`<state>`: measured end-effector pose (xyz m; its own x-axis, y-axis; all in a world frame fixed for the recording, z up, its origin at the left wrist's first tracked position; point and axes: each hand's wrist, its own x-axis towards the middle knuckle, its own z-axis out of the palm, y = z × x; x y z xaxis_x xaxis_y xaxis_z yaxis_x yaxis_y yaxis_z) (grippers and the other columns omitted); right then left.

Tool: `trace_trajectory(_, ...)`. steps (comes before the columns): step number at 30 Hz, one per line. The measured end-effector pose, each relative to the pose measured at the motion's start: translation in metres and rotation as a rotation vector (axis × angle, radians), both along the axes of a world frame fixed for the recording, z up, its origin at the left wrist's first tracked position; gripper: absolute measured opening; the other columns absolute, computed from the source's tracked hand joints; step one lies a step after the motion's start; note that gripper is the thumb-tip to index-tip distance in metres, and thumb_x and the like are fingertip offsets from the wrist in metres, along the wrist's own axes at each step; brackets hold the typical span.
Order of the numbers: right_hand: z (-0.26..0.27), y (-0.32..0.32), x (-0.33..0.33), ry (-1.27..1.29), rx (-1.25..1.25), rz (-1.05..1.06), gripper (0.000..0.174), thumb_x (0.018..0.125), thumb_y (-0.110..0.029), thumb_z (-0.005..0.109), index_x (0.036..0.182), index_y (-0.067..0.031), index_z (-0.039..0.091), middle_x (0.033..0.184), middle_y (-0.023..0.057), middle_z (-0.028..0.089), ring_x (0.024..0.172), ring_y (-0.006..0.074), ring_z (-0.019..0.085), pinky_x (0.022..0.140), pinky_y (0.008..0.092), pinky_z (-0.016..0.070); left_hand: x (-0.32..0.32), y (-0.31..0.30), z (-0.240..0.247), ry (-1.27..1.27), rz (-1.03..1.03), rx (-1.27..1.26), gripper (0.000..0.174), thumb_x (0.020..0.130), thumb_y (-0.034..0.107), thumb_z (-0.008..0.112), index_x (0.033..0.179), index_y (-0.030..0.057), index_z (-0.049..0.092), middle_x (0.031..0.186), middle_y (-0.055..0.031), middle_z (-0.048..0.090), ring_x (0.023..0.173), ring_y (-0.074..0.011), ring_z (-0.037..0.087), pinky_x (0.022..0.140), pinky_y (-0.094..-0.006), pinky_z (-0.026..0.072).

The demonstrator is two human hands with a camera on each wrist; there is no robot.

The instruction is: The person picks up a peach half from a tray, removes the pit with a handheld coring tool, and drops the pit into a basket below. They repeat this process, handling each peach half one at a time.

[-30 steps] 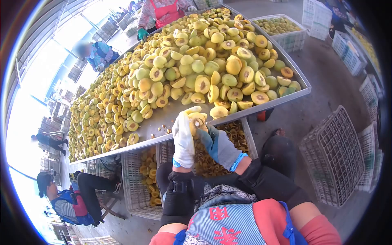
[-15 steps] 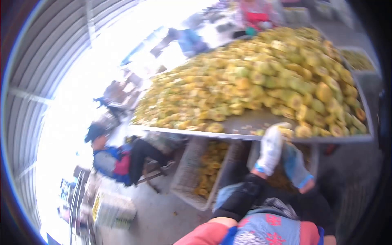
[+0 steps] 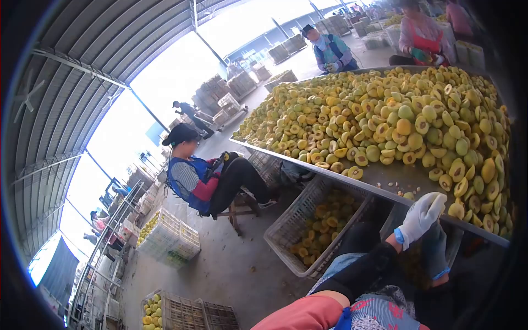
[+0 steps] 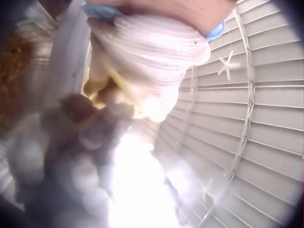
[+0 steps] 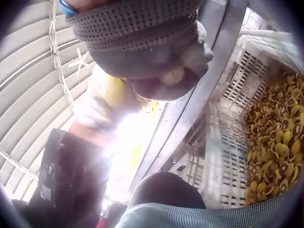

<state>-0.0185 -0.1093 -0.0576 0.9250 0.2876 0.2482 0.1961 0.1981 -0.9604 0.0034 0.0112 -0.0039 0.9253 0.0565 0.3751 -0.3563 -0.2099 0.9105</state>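
Note:
My left hand (image 3: 423,212), in a white knit glove, is at the near edge of the metal table. In the left wrist view it holds a yellow peach half (image 4: 97,89) between thumb and fingers. My right hand (image 5: 156,61), in a grey-blue glove, is close against the fruit with its fingers curled. The left hand covers much of it in the head view. I cannot tell what the right fingers hold. Beyond both hands lies a large heap of halved peaches (image 3: 396,121), many showing brown centres. Small pale bits (image 3: 391,185) lie on the bare metal near the rim.
Under the table edge stands a plastic crate (image 3: 286,242) of peach halves; another crate (image 5: 223,137) holds brownish-yellow scraps. A seated person (image 3: 190,170) works at left, and two people are across the table. Stacked crates (image 3: 170,236) stand on the floor at left.
The head view has swung left, so the table and hands now sit farther right. The hands stay together at the table edge. More of the seated person and the floor crates shows.

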Motion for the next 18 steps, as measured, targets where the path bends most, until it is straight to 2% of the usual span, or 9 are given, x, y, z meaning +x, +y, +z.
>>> trace_trajectory(3,-0.005,0.007,-0.007,0.266,0.385,0.111,0.039,0.107,-0.03,0.051,0.13,0.0,0.059,0.117,0.0067,0.066,0.106,0.0129,0.061,0.095,0.0274,0.0473,-0.004,-0.022,-0.004,-0.2,0.066,-0.22,0.031,0.103,0.027,0.055,0.114,0.0004,0.065,0.102,-0.0081,0.069,0.095,-0.0199,0.065,0.085,-0.0331,0.05)
trace_trajectory(4,-0.007,0.007,-0.008,0.288,0.403,0.142,0.037,0.106,-0.028,0.051,0.13,-0.0004,0.058,0.118,0.0078,0.066,0.108,0.0141,0.06,0.095,0.0276,0.0472,-0.011,-0.027,0.005,0.015,-0.026,-0.461,0.027,0.103,0.025,0.057,0.112,0.0027,0.068,0.103,-0.0028,0.067,0.096,-0.0123,0.062,0.086,-0.0275,0.0501)
trace_trajectory(5,-0.008,0.007,-0.008,0.31,0.419,0.174,0.036,0.106,-0.026,0.052,0.131,-0.0007,0.057,0.12,0.0088,0.065,0.111,0.0152,0.06,0.096,0.0278,0.0471,-0.006,-0.024,0.0,0.058,-0.033,-0.423,0.027,0.103,0.026,0.056,0.11,0.0026,0.068,0.101,-0.0024,0.067,0.092,-0.0111,0.061,0.082,-0.0259,0.0501)
trace_trajectory(8,0.001,-0.02,-0.004,0.074,0.014,0.224,0.034,0.103,-0.017,0.053,0.133,-0.0019,0.053,0.125,0.0138,0.062,0.118,0.0214,0.059,0.096,0.0305,0.0486,0.005,-0.015,-0.002,0.217,-0.137,-0.467,0.033,0.104,0.029,0.053,0.096,0.0008,0.069,0.087,-0.0024,0.067,0.072,-0.0084,0.059,0.065,-0.0219,0.0483)
trace_trajectory(10,0.01,-0.035,0.004,-0.007,-0.232,0.322,0.035,0.105,-0.018,0.051,0.136,-0.0028,0.051,0.127,0.012,0.06,0.118,0.0203,0.058,0.096,0.0304,0.0486,0.01,-0.001,0.003,0.244,-0.287,-0.443,0.037,0.104,0.031,0.052,0.092,-0.0001,0.068,0.082,-0.0042,0.068,0.068,-0.0092,0.059,0.064,-0.0224,0.0481)
trace_trajectory(13,0.016,-0.028,-0.013,0.145,-0.14,0.262,0.042,0.108,-0.038,0.049,0.132,-0.0046,0.058,0.108,0.0002,0.066,0.096,0.0092,0.057,0.085,0.0278,0.0481,0.007,0.001,-0.002,0.242,-0.328,-0.374,0.045,0.104,0.034,0.05,0.083,-0.0011,0.069,0.076,-0.0071,0.069,0.065,-0.011,0.061,0.062,-0.0245,0.0488)
trace_trajectory(14,0.022,-0.015,-0.019,0.403,0.114,0.269,0.042,0.107,-0.039,0.049,0.131,-0.0059,0.059,0.104,-0.0014,0.066,0.091,0.0082,0.057,0.08,0.0266,0.0488,0.008,0.002,-0.004,0.21,-0.336,-0.345,0.046,0.104,0.034,0.049,0.082,-0.001,0.069,0.076,-0.0072,0.069,0.065,-0.0114,0.062,0.062,-0.0249,0.0492)
trace_trajectory(17,0.036,-0.038,-0.019,0.696,0.189,0.483,0.044,0.106,-0.042,0.051,0.137,-0.011,0.053,0.103,-0.0023,0.06,0.079,0.0057,0.055,0.067,0.022,0.0463,0.003,0.005,0.023,0.288,-0.409,-0.328,0.045,0.101,0.032,0.05,0.078,-0.0011,0.069,0.073,-0.0092,0.069,0.065,-0.0139,0.062,0.062,-0.0251,0.0477)
trace_trajectory(18,0.045,-0.04,-0.02,0.612,0.04,0.47,0.049,0.106,-0.038,0.051,0.145,-0.0093,0.045,0.119,0.003,0.058,0.091,0.0086,0.057,0.077,0.0231,0.0487,0.002,0.01,0.033,0.338,-0.447,-0.307,0.044,0.101,0.032,0.05,0.079,-0.0013,0.07,0.074,-0.0101,0.07,0.065,-0.015,0.064,0.063,-0.026,0.0491)
